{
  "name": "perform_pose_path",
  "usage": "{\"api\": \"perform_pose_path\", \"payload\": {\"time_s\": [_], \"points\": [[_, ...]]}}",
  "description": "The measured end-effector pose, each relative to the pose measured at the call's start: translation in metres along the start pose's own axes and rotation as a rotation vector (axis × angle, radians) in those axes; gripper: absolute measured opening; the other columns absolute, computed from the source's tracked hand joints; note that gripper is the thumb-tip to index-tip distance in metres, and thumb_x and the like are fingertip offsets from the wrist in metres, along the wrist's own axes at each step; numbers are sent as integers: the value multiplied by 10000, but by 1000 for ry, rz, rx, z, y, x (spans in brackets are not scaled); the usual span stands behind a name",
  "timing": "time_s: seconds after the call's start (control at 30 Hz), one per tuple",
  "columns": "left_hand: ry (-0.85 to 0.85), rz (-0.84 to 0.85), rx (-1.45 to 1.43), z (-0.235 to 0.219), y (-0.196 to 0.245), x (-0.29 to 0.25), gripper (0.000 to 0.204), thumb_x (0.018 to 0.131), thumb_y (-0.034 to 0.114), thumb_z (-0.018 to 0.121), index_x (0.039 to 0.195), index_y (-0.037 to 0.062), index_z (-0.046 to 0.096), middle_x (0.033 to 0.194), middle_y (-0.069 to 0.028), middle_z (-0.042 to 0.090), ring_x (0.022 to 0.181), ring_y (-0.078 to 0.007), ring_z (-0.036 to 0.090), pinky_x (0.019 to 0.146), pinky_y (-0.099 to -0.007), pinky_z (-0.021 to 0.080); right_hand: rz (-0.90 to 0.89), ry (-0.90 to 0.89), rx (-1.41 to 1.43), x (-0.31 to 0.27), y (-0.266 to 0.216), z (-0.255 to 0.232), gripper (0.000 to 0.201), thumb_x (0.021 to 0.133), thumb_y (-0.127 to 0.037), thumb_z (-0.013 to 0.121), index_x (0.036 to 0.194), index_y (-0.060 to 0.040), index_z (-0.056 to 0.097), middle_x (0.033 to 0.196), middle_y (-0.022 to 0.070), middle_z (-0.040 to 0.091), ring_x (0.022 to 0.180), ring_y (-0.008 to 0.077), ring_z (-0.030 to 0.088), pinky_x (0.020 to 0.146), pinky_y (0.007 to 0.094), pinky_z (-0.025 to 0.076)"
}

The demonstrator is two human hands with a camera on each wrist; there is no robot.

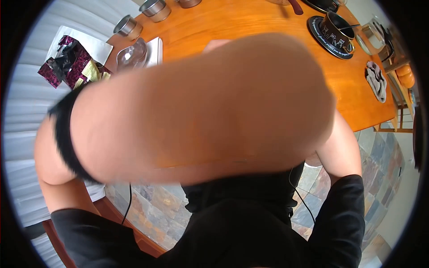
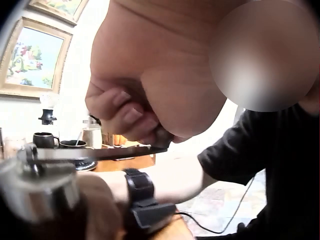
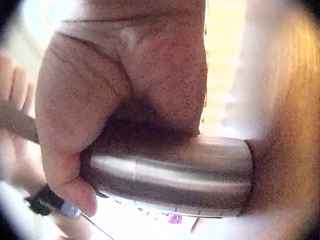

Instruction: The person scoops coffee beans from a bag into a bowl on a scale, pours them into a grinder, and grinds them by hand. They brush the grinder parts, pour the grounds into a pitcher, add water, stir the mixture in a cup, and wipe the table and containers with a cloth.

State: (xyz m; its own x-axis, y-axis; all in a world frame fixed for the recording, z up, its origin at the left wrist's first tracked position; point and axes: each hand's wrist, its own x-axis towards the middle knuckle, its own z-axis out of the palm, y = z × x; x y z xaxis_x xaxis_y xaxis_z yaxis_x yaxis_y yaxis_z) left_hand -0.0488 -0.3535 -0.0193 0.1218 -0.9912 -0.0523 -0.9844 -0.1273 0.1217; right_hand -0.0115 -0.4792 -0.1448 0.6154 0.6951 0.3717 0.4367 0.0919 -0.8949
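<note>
In the left wrist view, my left hand (image 2: 150, 90) curls its fingers round the end of a crank arm (image 2: 105, 154). That arm joins the metal top of a hand coffee grinder (image 2: 40, 195). My right hand (image 2: 102, 205) wraps round the grinder's body below the top. From the right wrist, my right hand (image 3: 120, 80) grips the shiny steel cylinder of the grinder (image 3: 175, 172), with the left fingers (image 3: 19, 85) beyond it at the crank. In the head view, my left hand and forearm (image 1: 241, 102) blur across the middle and hide the grinder.
On the wooden table (image 1: 353, 96), a black cup (image 1: 335, 33) stands on a saucer (image 1: 315, 31) beside a folded cloth (image 1: 376, 82). Metal cups (image 1: 154, 10), a clear bowl (image 1: 132, 54) and a purple packet (image 1: 71, 60) lie at the left. A cable (image 2: 210, 230) trails from the right wrist strap.
</note>
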Motion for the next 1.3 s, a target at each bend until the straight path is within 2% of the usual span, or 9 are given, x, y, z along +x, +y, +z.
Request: {"api": "perform_pose_path", "payload": {"time_s": [0.27,0.37,0.47,0.7,0.8,0.87,0.97,1.1,1.3], "points": [[175,47,5,24,8,-78,345,766,330,680,603,139,443,568,7,346,478,-197,433,429,-349,324,141,-63,43,1,4,-2,515,629,-20,839,1076,-76,590,981,-15,625,879,105,582,797,272,504],[188,31,1,25,-4,-100,364,780,321,617,558,122,408,566,-18,330,466,-222,410,430,-346,300,-41,-49,43,3,5,-1,418,673,52,756,1032,-42,564,731,13,588,511,102,558,459,248,458],[162,-62,-1,20,-26,-120,364,635,275,698,550,105,388,510,-58,350,431,-277,391,412,-383,328,159,-32,93,0,-4,-4,543,587,27,819,1066,-82,585,904,-32,597,831,90,554,742,270,493],[142,-736,-98,17,-111,-115,489,1007,372,458,757,-22,604,633,-156,532,573,-290,512,587,-405,418,161,-50,-46,4,-4,-1,550,589,-4,835,1071,-87,584,901,-33,591,823,101,552,745,268,484],[474,-373,49,27,-140,-61,508,1025,412,464,812,-13,642,627,-59,540,545,-204,506,552,-378,423,169,-68,-38,2,-7,-2,556,594,-10,835,1084,-89,586,918,-30,598,848,111,562,773,268,482],[73,-675,-135,-14,-103,-13,569,1038,443,372,895,-21,668,850,-223,683,812,-349,672,798,-427,522,187,-80,-26,2,-6,-1,562,596,-12,836,1095,-88,588,931,-28,603,865,116,569,790,268,481],[-25,-424,-118,-19,-88,26,548,1031,418,400,895,-49,653,824,-219,677,794,-338,671,784,-425,536,-31,-31,14,3,-1,3,367,678,-4,752,985,-41,553,665,9,573,473,110,519,444,246,417],[-477,-148,24,-54,-16,52,554,1026,422,413,898,-63,651,835,-234,676,826,-345,679,812,-459,530,-48,35,-6,-1,-1,-2,392,667,-12,765,1003,-46,565,711,7,584,534,105,534,480,249,435],[92,0,73,2,29,-12,327,869,371,662,710,91,603,609,-26,502,533,-241,543,477,-369,410,-45,12,48,2,6,-1,430,652,-24,785,1030,-53,583,780,4,602,626,98,557,535,252,463]]}}
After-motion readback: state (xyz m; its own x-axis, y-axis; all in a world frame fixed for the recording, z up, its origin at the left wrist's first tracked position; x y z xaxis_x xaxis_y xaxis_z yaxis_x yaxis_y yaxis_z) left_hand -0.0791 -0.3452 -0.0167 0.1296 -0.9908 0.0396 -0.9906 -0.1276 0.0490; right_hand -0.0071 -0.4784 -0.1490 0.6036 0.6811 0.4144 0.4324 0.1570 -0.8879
